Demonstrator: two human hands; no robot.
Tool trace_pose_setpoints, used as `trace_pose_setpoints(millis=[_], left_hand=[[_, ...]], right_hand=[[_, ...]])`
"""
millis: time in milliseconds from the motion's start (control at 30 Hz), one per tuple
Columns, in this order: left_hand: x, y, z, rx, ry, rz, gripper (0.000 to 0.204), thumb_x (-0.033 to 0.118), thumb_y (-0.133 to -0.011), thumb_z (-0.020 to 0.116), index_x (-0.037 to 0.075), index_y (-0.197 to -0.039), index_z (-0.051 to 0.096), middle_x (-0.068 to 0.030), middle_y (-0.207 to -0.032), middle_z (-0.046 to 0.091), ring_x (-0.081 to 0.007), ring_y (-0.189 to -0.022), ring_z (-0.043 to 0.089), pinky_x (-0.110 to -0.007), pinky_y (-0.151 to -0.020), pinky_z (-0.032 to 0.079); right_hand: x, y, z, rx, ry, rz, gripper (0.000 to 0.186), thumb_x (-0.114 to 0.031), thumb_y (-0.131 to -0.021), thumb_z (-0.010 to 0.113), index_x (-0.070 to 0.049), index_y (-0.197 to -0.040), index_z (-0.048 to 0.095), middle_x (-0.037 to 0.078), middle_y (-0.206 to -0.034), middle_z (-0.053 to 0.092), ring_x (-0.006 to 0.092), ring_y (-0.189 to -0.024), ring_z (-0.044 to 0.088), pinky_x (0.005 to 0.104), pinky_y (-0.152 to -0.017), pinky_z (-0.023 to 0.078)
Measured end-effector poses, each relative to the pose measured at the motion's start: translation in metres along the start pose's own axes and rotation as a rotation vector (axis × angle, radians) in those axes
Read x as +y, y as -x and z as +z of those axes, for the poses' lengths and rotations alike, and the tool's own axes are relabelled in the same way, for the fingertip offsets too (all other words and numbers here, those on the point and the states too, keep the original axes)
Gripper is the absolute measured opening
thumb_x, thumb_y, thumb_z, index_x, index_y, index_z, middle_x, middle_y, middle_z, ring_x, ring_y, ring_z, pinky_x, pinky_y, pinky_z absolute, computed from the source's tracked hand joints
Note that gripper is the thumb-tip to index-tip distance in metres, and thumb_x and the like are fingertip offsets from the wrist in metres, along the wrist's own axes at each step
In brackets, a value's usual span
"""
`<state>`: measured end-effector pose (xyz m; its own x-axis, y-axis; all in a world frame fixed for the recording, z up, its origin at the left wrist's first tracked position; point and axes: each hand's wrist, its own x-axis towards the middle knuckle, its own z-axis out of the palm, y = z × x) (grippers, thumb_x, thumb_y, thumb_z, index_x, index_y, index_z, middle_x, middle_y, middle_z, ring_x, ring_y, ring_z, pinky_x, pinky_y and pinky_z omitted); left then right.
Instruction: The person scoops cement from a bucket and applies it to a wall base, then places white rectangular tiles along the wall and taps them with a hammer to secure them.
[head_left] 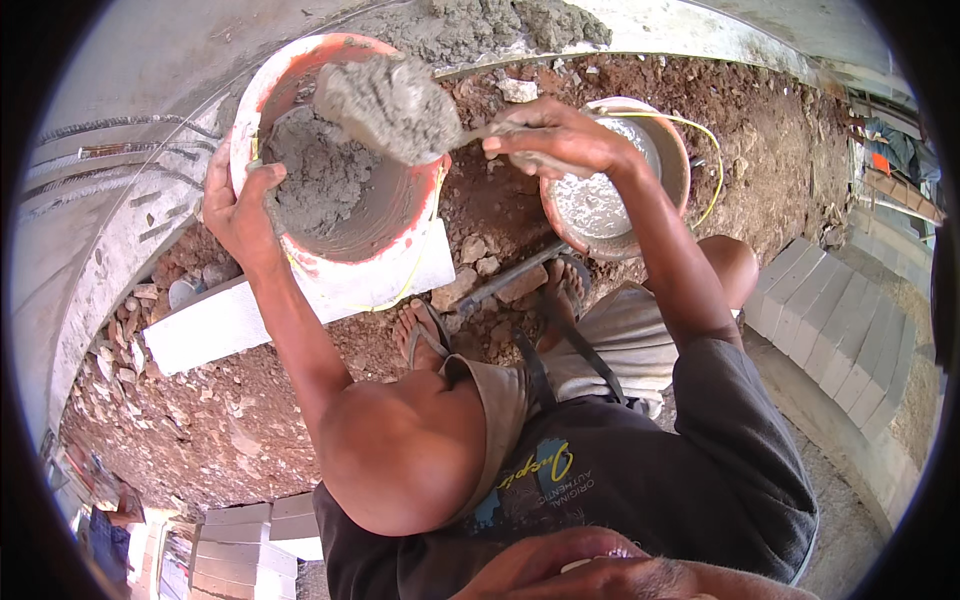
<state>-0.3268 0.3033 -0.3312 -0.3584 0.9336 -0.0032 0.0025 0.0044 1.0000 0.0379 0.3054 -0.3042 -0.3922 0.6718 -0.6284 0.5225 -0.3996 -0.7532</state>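
My left hand [242, 208] grips the near-left rim of a tilted orange-and-white bucket [415, 205], thumb over the edge. Grey wet mortar [320, 185] lies inside it. My right hand [560, 138] is closed around the handle of a trowel [476, 134], held over the bucket's right side. A thick heap of mortar [390, 105] covers the trowel's blade and hides its shape. Under the bucket is a white block [225, 325]. A second bucket [672, 150], holding pale grey liquid, stands beneath my right forearm.
Fresh mortar [480, 28] lies along the pale ledge at the far side. Reinforcing bars [120, 150] stick out at the left. Stones and red soil [240, 420] surround my sandalled feet, near a dark bar [510, 278]. Stacked grey blocks [835, 330] stand at right.
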Motion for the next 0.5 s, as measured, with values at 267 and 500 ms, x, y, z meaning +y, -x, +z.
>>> trace_pose_setpoints(millis=[267,500], left_hand=[[-0.01,-0.005,-0.017,0.076,0.028,-0.004,0.052,-0.006,-0.071,0.069,-0.007,-0.123,0.069,-0.0075,-0.106,0.071,-0.0145,-0.093,0.064,-0.028,-0.087,0.051],[-0.009,0.002,-0.02,0.109,0.007,-0.025,0.051,-0.005,-0.072,0.067,-0.007,-0.123,0.07,-0.0066,-0.104,0.071,-0.0134,-0.09,0.063,-0.027,-0.084,0.051]], right_hand=[[0.03,-0.01,-0.147,0.805,0.989,0.378,0.036,-0.038,-0.09,0.07,-0.011,-0.114,0.078,0.013,-0.105,0.078,0.0288,-0.096,0.076,0.0454,-0.086,0.058],[0.052,0.022,-0.138,0.926,0.771,0.374,0.054,-0.051,-0.087,0.072,-0.007,-0.118,0.077,0.023,-0.111,0.076,0.0415,-0.106,0.073,0.0489,-0.093,0.056]])
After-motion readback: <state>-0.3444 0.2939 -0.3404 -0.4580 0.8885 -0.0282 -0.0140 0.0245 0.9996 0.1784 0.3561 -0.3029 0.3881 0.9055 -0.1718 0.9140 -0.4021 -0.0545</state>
